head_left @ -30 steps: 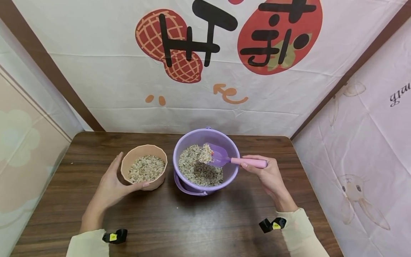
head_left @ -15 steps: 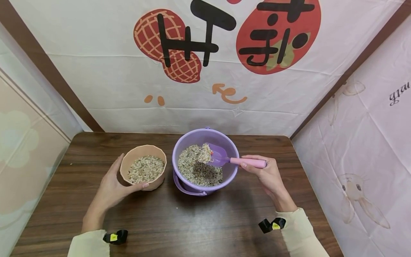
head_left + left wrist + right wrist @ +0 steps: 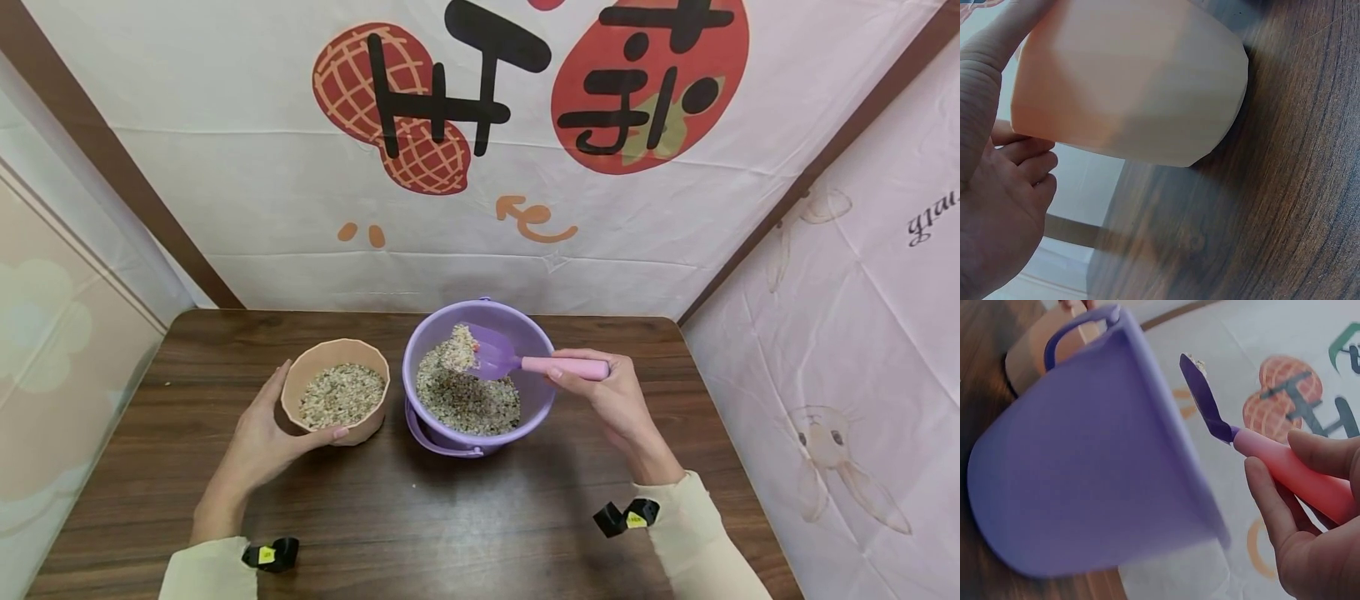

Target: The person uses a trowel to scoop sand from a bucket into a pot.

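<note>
My left hand [image 3: 258, 437] holds the peach pot [image 3: 367, 431] at its left side, thumb on the near rim and fingers on the far side. The pot holds speckled grit [image 3: 341, 396]. In the left wrist view, the pot's smooth wall [image 3: 1135, 81] hides its contents. My right hand [image 3: 618, 408] grips the pink handle of a purple toy shovel [image 3: 491, 354]. A heap of pale grit [image 3: 457, 350] rides on its blade, raised above the rim in the right wrist view. Beneath is the purple bucket [image 3: 536, 396], partly filled with more grit.
The bucket's handle [image 3: 442, 452] hangs down on the near left side. A gap of bare wood separates pot and bucket on the brown table [image 3: 465, 533]. Behind the table hangs a white printed cloth [image 3: 300, 250], with pale panels at both sides.
Over the last half second, my right hand has shifted the loaded shovel left and slightly away, still over the bucket. The left hand and pot stay in place.
</note>
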### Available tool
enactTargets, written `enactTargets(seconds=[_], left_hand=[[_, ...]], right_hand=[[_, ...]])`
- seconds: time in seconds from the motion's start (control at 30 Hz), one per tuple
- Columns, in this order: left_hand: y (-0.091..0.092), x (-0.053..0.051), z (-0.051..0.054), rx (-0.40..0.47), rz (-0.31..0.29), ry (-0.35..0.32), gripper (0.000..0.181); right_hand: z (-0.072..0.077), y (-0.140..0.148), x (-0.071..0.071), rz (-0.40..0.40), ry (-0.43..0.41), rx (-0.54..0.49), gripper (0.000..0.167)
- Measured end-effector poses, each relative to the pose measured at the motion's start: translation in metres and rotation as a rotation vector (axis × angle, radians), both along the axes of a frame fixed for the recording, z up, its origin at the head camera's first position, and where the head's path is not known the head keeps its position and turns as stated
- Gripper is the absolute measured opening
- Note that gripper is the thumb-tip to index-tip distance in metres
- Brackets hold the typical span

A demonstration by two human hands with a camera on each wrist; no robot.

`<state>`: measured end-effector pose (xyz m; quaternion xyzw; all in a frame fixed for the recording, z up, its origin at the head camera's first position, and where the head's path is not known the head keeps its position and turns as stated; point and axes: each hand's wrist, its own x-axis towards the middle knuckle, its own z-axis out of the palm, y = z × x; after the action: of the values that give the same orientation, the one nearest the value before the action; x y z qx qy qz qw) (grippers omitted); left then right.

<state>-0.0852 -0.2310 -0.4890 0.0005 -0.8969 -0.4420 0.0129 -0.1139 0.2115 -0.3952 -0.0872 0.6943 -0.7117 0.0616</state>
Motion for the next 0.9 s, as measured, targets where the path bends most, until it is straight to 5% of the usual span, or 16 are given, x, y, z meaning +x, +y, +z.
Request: enactTargets(seconds=[0.23,0.47,0.9], left_hand=[[0.0,0.001,0.001,0.002,0.004,-0.012,0.13],[0.0,0.0,0.002,-0.001,0.0,-0.031,0.13],[0.0,0.001,0.003,0.006,0.002,-0.042,0.131]], right_hand=[[0.017,-0.037,-0.006,-0.024,-0.018,0.042,0.036],[0.027,-0.079,-0.015,0.012,0.013,0.203,0.029],[0.025,-0.138,-0.031,0.121,0.105,0.339,0.02]])
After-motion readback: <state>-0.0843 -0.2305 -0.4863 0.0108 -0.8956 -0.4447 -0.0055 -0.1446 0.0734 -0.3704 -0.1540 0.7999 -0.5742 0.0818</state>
